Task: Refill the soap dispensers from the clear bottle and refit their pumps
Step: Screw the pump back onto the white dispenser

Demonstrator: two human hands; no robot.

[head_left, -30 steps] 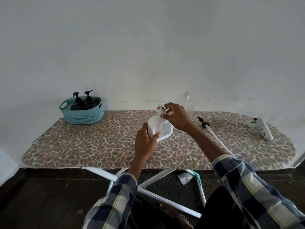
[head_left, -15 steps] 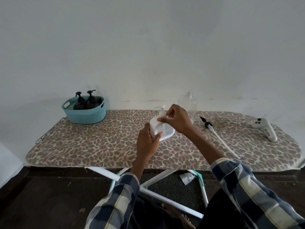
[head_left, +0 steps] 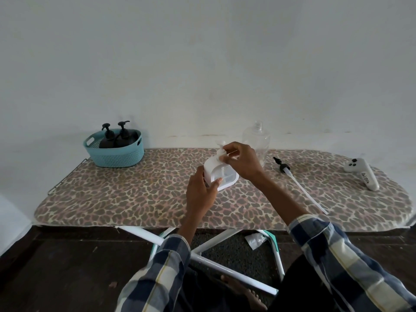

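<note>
The white soap dispenser [head_left: 219, 174] sat tilted on the leopard-print ironing board [head_left: 135, 194], held between both hands. The left hand [head_left: 201, 194] gripped its near side, thumb on the front face; the right hand [head_left: 242, 162] had its fingers curled round the white pump [head_left: 221, 147] at the top. One clear bottle [head_left: 256, 140] stood uncapped just behind the right hand. One loose black pump [head_left: 297, 183] lay to its right. Two black dispensers [head_left: 116, 137] stood in one teal basket [head_left: 114, 152].

Board's [head_left: 139, 194] left-middle lies open; clear bottle [head_left: 256, 140] stands just behind the hands; loose pump [head_left: 297, 181] lies right
</note>
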